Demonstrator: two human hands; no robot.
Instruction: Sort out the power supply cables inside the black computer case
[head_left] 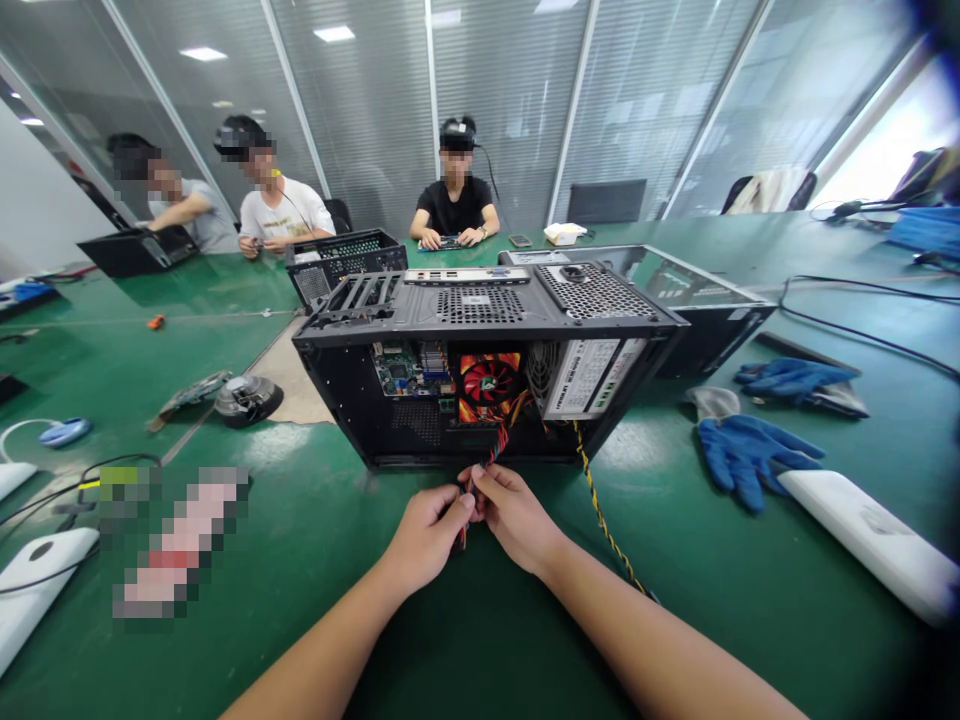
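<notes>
Table (pixel 285 510) is under both hands. Case (pixel 409 415) stands on it just beyond the hands, open side facing them. Inside: PSU (pixel 589 385) up & R of the R hand, fan (pixel 487 385) straight above both. Yellow/black cord (pixel 587 480) hangs out R of the R hand.

L hand (pixel 435 520): curled, thumb & fingers pinching cable (pixel 497 445). R hand (pixel 514 510): just beside, pinching same cable a bit higher. Cable drops from below fan into both grips; lower end pokes out under L hand, too small to ID.

Step in hand, I'd say: working the strands by fingertip. Next move prob. calls for steady L pinch, R fingers shifting, no tug on case end.
</notes>
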